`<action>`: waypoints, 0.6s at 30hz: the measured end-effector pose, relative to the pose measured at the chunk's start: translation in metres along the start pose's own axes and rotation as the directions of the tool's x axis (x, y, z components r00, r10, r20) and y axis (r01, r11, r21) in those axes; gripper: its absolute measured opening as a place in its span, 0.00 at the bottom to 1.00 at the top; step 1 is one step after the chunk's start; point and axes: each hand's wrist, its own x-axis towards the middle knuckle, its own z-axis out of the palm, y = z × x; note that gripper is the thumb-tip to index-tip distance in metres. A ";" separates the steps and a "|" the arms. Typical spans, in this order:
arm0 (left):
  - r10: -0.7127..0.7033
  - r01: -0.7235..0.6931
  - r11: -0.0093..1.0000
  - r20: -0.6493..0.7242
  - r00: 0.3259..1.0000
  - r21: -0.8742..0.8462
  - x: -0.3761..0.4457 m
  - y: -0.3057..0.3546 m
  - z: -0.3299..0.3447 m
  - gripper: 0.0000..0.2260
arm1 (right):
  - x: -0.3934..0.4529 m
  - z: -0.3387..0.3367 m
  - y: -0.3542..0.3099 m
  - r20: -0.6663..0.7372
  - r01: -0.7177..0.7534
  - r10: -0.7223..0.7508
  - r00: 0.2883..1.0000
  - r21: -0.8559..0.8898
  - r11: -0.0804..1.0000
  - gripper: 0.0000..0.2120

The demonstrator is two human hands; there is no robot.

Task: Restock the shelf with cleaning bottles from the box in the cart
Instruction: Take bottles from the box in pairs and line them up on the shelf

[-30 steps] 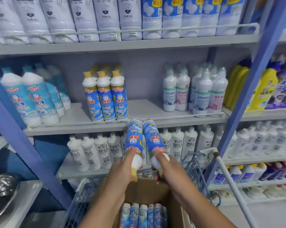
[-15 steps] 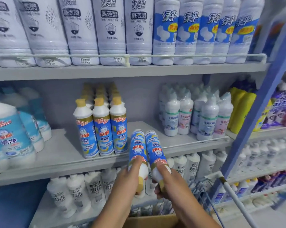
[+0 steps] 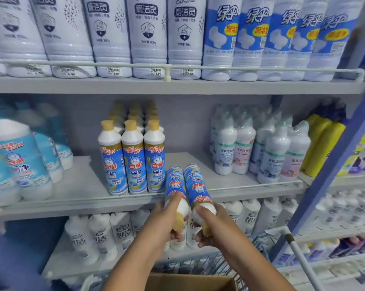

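I hold two blue-labelled, yellow-capped cleaning bottles upside down, bases pointing at the middle shelf [image 3: 82, 185]. My left hand [image 3: 167, 219] grips the left bottle [image 3: 174, 185] near its cap. My right hand [image 3: 211, 225] grips the right bottle [image 3: 196, 185] the same way. Both bottles sit side by side, just right of the matching rows of bottles [image 3: 133, 160] standing on that shelf. The cardboard box [image 3: 190, 282] in the wire cart [image 3: 211, 263] shows at the bottom edge.
White bottles [image 3: 259, 148] stand at the right of the middle shelf, pale blue ones [image 3: 19, 162] at the left. A wire rail [image 3: 240, 186] runs along the shelf front. A blue upright post [image 3: 337, 164] and the cart handle [image 3: 299, 255] are on the right.
Both hands have lifted the two bottles up and forward from above the box towards the middle shelf. The view has moved closer to the shelf and the box has dropped to the bottom edge.
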 end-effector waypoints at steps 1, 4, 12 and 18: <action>0.029 -0.029 1.000 0.005 1.000 0.011 -0.003 0.000 0.001 0.19 | 0.000 -0.003 0.002 0.019 0.014 -0.014 1.000 -0.010 1.000 0.28; 0.086 -0.088 0.994 0.037 0.996 0.070 -0.008 -0.005 0.001 0.25 | -0.004 -0.010 0.006 0.104 0.086 -0.080 0.991 -0.059 0.995 0.41; 0.275 -0.300 0.923 0.133 0.952 0.239 -0.016 -0.023 -0.009 0.41 | -0.008 -0.015 0.014 0.199 0.293 -0.272 0.942 -0.086 0.952 0.44; 0.419 -0.441 0.819 0.141 0.897 0.368 -0.011 -0.015 -0.017 0.36 | -0.001 -0.017 0.008 0.140 0.384 -0.365 0.921 -0.150 0.911 0.35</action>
